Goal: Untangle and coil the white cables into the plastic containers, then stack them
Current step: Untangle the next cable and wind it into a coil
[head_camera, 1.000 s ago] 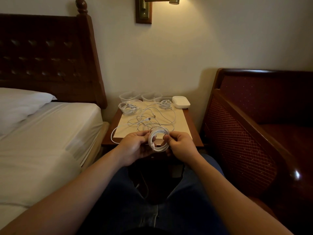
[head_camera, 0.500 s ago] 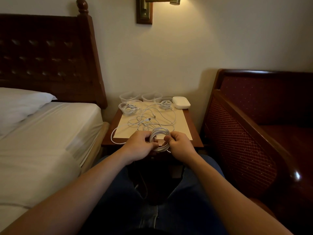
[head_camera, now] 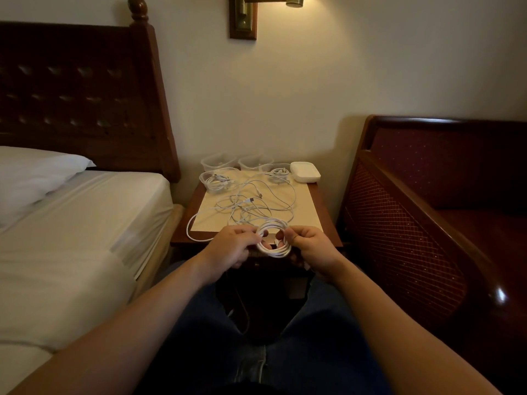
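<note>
A coil of white cable (head_camera: 273,238) is held over the nightstand's (head_camera: 328,220) near edge, pinched at its sides by the left hand (head_camera: 231,246) and right hand (head_camera: 309,246), fingers curled on it. If either pinch is loosened, the loops may spring open into the loose cables (head_camera: 256,201) behind.

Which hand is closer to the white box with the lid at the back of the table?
The right hand. The white box sits at the table's far right corner, straight beyond that hand. The left hand is farther off, across the cable coil both hands hold.
</note>
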`<state>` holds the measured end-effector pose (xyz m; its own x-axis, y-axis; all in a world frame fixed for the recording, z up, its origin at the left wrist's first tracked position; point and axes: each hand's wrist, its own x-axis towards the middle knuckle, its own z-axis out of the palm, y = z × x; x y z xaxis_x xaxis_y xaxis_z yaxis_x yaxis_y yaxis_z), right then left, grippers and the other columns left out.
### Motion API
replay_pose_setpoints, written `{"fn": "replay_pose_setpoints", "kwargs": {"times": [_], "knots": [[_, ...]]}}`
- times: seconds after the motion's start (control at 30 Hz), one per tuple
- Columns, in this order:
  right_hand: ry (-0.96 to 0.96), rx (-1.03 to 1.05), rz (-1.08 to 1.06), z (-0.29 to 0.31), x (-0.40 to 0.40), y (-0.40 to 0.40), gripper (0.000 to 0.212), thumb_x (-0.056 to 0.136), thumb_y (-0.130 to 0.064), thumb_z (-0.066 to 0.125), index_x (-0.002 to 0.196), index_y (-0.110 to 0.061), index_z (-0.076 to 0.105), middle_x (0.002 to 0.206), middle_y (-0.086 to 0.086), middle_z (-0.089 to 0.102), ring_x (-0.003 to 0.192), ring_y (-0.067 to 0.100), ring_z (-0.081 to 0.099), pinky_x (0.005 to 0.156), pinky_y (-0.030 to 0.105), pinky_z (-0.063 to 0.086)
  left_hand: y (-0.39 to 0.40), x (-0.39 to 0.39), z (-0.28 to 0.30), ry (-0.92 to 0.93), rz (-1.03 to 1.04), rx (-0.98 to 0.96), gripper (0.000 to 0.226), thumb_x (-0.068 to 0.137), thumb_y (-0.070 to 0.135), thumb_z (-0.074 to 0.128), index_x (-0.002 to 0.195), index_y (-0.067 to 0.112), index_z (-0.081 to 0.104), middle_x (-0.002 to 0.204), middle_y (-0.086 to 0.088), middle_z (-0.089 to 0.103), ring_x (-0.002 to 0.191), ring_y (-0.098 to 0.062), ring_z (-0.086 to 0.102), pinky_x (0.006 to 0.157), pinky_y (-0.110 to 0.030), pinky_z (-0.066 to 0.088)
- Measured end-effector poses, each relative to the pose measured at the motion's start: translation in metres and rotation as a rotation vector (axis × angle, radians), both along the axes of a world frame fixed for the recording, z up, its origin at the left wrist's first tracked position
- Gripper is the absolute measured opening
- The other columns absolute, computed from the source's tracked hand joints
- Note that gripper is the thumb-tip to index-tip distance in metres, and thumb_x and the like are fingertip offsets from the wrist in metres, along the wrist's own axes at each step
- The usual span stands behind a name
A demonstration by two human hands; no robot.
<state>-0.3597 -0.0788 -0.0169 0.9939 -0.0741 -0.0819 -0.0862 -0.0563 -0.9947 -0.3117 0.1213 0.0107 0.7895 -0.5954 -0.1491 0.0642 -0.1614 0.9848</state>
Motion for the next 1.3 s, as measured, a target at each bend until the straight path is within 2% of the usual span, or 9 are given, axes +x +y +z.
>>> {"fn": "replay_pose_setpoints", "kwargs": {"times": [0.1, 0.2, 0.43, 0.6, 0.73, 0.83, 1.0, 1.13, 1.3], "knots": [[-0.037, -0.106, -0.019, 0.000, 0.000, 0.001, 0.024, 0.103, -0.028, 0.056, 0.099, -0.012, 0.074, 0.063, -0.005, 0.063, 0.050, 0.007, 0.046, 0.046, 0.019, 0.038, -0.002, -0.001, -0.006, -0.257, 0.078, 0.128, 0.019, 0.101, 0.029, 0.059, 0.091, 0.021, 0.073, 0.076, 0.014, 0.069, 0.072, 0.004, 0.064, 0.061, -0.009, 0.042], [-0.080, -0.132, 0.006, 0.004, -0.001, 0.004, 0.023, 0.098, -0.034, 0.063, 0.107, -0.015, 0.073, 0.080, -0.004, 0.072, 0.061, 0.004, 0.057, 0.053, 0.018, 0.043, 0.000, 0.005, -0.014, -0.280, 0.191, 0.121, 0.024, 0.102, 0.026, 0.058, 0.099, 0.010, 0.075, 0.101, -0.006, 0.075, 0.104, -0.021, 0.067, 0.082, -0.023, 0.049], [-0.168, -0.193, -0.011, -0.004, -0.001, 0.008, 0.017, 0.097, -0.026, 0.068, 0.110, -0.018, 0.076, 0.098, 0.005, 0.077, 0.088, 0.011, 0.072, 0.078, 0.023, 0.056, -0.002, 0.009, -0.019, -0.441, 0.271, 0.235, 0.038, 0.104, 0.032, 0.052, 0.073, 0.017, 0.068, 0.070, 0.001, 0.065, 0.070, -0.014, 0.058, 0.069, -0.034, 0.044], [-0.011, -0.396, -0.026, -0.007, 0.005, 0.011, 0.017, 0.103, -0.028, 0.056, 0.100, -0.020, 0.071, 0.078, -0.001, 0.068, 0.062, 0.011, 0.062, 0.060, 0.029, 0.052, -0.005, 0.011, -0.022, -0.458, 0.268, 0.245, 0.034, 0.103, 0.034, 0.053, 0.081, 0.019, 0.074, 0.080, -0.001, 0.072, 0.081, -0.017, 0.065, 0.076, -0.036, 0.050], [-0.084, -0.434, -0.097, -0.005, 0.009, 0.021, 0.020, 0.103, -0.033, 0.053, 0.104, -0.022, 0.070, 0.088, -0.006, 0.072, 0.077, 0.010, 0.065, 0.073, 0.033, 0.052, -0.011, 0.012, -0.028, -0.523, 0.360, 0.281, 0.029, 0.102, 0.035, 0.056, 0.085, 0.020, 0.075, 0.078, 0.006, 0.071, 0.078, -0.012, 0.065, 0.071, -0.036, 0.050], [-0.124, -0.522, -0.163, -0.001, 0.011, 0.026, 0.019, 0.101, -0.037, 0.057, 0.100, -0.023, 0.069, 0.085, -0.006, 0.073, 0.077, 0.007, 0.067, 0.065, 0.026, 0.050, -0.012, 0.015, -0.024, -0.546, 0.375, 0.302, 0.028, 0.101, 0.036, 0.057, 0.085, 0.021, 0.074, 0.075, 0.011, 0.070, 0.077, -0.007, 0.063, 0.067, -0.031, 0.046], [-0.009, -0.504, -0.173, 0.000, 0.024, 0.014, 0.023, 0.102, -0.027, 0.056, 0.091, -0.015, 0.073, 0.077, 0.005, 0.072, 0.069, 0.020, 0.068, 0.071, 0.043, 0.056, -0.013, 0.031, -0.019, -0.441, 0.223, 0.281, 0.027, 0.101, 0.036, 0.058, 0.095, 0.020, 0.079, 0.091, 0.007, 0.076, 0.093, -0.011, 0.067, 0.087, -0.035, 0.052], [0.034, -0.219, -0.140, 0.005, 0.027, 0.001, 0.016, 0.102, -0.018, 0.059, 0.095, -0.012, 0.072, 0.081, 0.015, 0.073, 0.068, 0.023, 0.065, 0.072, 0.043, 0.058, -0.010, 0.040, -0.014, -0.145, 0.153, 0.112, 0.017, 0.094, 0.030, 0.069, 0.103, 0.019, 0.078, 0.103, 0.002, 0.077, 0.106, -0.014, 0.068, 0.090, -0.027, 0.052], [0.025, -0.158, -0.241, 0.007, 0.042, -0.001, 0.015, 0.101, -0.015, 0.060, 0.098, -0.009, 0.074, 0.089, 0.020, 0.075, 0.074, 0.025, 0.066, 0.065, 0.032, 0.057, -0.025, 0.053, -0.010, 0.203, 0.256, -0.200, 0.021, 0.094, 0.011, 0.067, 0.112, 0.000, 0.071, 0.106, -0.017, 0.076, 0.103, -0.030, 0.073, 0.093, -0.043, 0.059]]}}
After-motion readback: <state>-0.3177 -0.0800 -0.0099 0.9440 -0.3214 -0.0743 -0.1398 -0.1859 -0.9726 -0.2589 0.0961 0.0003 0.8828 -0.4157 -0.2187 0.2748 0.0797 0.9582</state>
